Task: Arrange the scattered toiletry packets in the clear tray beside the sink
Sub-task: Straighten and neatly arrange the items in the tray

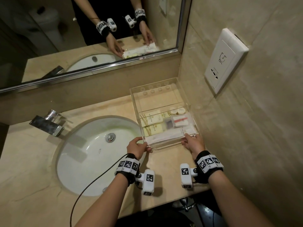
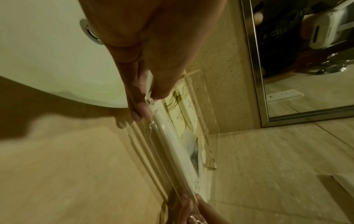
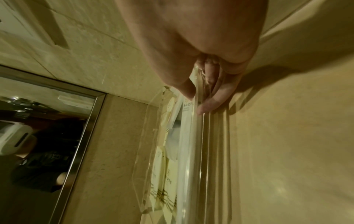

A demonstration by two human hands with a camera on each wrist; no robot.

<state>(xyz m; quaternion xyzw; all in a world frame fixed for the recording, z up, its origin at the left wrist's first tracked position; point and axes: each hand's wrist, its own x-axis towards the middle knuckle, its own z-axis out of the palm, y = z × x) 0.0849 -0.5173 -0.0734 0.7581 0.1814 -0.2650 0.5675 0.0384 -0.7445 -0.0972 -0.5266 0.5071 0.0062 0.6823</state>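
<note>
Right of the sink (image 1: pixel 91 154), the clear tray (image 1: pixel 164 145) sits on the stone surface (image 1: pixel 32 161), both hands pinching its near corners: the left hand (image 1: pixel 136 147) at the sink-side corner, the right hand (image 1: pixel 194 142) opposite, likely to square it up. Toiletry packets (image 1: pixel 151 119) lie flat in its near compartment, seemingly already gathered; the far compartment holds nothing I can see.

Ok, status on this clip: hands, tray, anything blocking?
Left hand and right hand grip clear tray's near corners. Toiletry packets inside, near half. Nothing blocking.
</note>
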